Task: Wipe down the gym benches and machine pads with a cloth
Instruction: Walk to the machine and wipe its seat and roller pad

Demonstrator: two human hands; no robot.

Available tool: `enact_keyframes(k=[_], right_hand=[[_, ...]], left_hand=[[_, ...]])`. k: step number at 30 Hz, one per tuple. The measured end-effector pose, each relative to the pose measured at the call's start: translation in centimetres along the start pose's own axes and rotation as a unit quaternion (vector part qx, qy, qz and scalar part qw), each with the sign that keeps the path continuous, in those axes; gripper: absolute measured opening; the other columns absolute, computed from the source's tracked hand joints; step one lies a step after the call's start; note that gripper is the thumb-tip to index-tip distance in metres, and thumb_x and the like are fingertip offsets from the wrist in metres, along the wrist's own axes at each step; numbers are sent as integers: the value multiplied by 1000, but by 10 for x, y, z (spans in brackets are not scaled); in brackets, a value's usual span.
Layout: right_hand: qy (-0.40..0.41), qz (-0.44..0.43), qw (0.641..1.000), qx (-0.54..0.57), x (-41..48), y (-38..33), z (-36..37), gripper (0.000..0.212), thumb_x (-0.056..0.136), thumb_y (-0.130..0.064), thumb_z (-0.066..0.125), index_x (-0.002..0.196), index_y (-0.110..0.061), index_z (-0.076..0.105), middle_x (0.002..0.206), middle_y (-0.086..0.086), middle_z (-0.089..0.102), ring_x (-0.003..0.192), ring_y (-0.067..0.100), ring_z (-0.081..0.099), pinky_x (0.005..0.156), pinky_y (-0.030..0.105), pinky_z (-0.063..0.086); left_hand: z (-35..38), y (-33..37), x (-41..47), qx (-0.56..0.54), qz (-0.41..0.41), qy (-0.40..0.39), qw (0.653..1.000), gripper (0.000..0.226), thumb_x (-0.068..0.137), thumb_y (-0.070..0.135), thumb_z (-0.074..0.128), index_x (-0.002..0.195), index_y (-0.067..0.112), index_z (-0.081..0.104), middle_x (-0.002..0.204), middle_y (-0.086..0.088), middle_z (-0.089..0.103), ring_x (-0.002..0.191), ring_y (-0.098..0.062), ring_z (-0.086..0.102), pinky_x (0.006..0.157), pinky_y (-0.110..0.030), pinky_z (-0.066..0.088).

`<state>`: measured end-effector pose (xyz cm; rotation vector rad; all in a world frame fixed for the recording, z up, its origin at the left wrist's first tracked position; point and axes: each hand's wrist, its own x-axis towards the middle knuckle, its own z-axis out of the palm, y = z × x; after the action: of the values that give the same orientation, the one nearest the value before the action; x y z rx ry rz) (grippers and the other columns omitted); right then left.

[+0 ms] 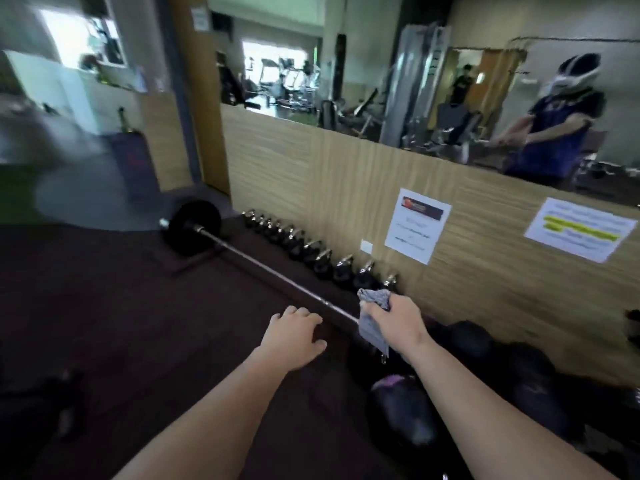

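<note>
Now, right hand (394,317) fingers clamped on cloth (372,327) at barbell (263,261), left hand (294,336) fingers apart

kettlebells (311,251) behind barbell (263,265), along wall (346,188)

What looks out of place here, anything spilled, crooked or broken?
Nothing spilled or broken shows. One oddity: the right hand grips the grey cloth against the barbell shaft, not a bench or pad. The left hand is open beside it.
</note>
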<state>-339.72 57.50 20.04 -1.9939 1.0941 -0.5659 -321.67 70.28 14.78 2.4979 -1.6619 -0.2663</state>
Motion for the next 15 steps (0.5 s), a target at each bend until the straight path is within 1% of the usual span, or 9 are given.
enact_keyframes(k=[1, 2, 4, 7, 8, 10, 12, 14, 15], right_hand=[[-21, -16, 1000, 2, 22, -8, 13, 28, 93, -34, 71, 81, -9, 73, 82, 4, 74, 81, 21, 68, 77, 38, 51], [-39, -28, 999, 9, 42, -15, 26, 26, 93, -34, 72, 85, -9, 75, 84, 4, 75, 84, 20, 69, 77, 37, 51], [-78, -47, 995, 26, 80, -33, 57, 20, 92, -34, 73, 89, -15, 77, 85, -3, 75, 86, 15, 69, 75, 33, 51], [-138, -69, 987, 49, 132, -60, 109, 18, 89, -36, 75, 95, -19, 79, 92, -8, 77, 91, 11, 71, 86, 36, 56], [-160, -80, 982, 57, 151, -72, 134, 17, 89, -35, 76, 96, -21, 79, 94, -9, 77, 93, 9, 71, 88, 35, 57], [-172, -92, 977, 81, 176, -92, 165, 8, 87, -32, 78, 92, -25, 79, 92, -11, 77, 94, 8, 71, 88, 32, 56], [-197, -107, 970, 94, 205, -113, 213, 3, 86, -29, 79, 85, -28, 77, 86, -14, 76, 89, 5, 70, 83, 29, 53], [-219, -119, 964, 91, 236, -135, 260, 12, 85, -30, 80, 76, -29, 72, 74, -17, 70, 79, 4, 65, 77, 27, 48], [-224, -123, 962, 94, 253, -148, 282, 13, 84, -32, 80, 75, -28, 72, 71, -17, 68, 77, 4, 64, 75, 27, 47]], left_hand=[[-3, -16, 6, -3, -28, 5, 1000, 60, 96, 58, 53, 150, 32, 48, 148, 5, 51, 139, -24, 41, 112, -48, 39], [-7, -32, 11, -5, -54, 7, 998, 60, 96, 58, 53, 150, 33, 48, 148, 5, 51, 139, -23, 41, 112, -48, 39], [-12, -66, 20, -12, -101, 12, 995, 59, 95, 57, 53, 150, 33, 47, 148, 5, 51, 139, -23, 41, 112, -47, 39], [-19, -118, 36, -16, -159, 13, 987, 58, 95, 56, 54, 148, 33, 48, 146, 4, 52, 139, -23, 40, 112, -47, 38], [-21, -142, 42, -14, -179, 11, 984, 58, 95, 56, 54, 148, 33, 49, 146, 4, 51, 138, -23, 40, 112, -47, 38], [-25, -175, 53, -6, -200, 10, 980, 56, 95, 56, 53, 146, 33, 50, 144, 3, 52, 137, -23, 41, 110, -46, 38], [-29, -224, 68, 1, -227, 19, 974, 56, 94, 56, 54, 145, 33, 51, 143, 3, 53, 135, -23, 42, 108, -46, 39], [-36, -274, 86, 2, -250, 29, 968, 55, 94, 56, 55, 145, 34, 52, 142, 3, 53, 134, -23, 42, 108, -46, 40], [-42, -299, 97, 0, -259, 33, 965, 55, 94, 56, 56, 144, 34, 52, 142, 3, 53, 134, -23, 42, 108, -46, 40]])
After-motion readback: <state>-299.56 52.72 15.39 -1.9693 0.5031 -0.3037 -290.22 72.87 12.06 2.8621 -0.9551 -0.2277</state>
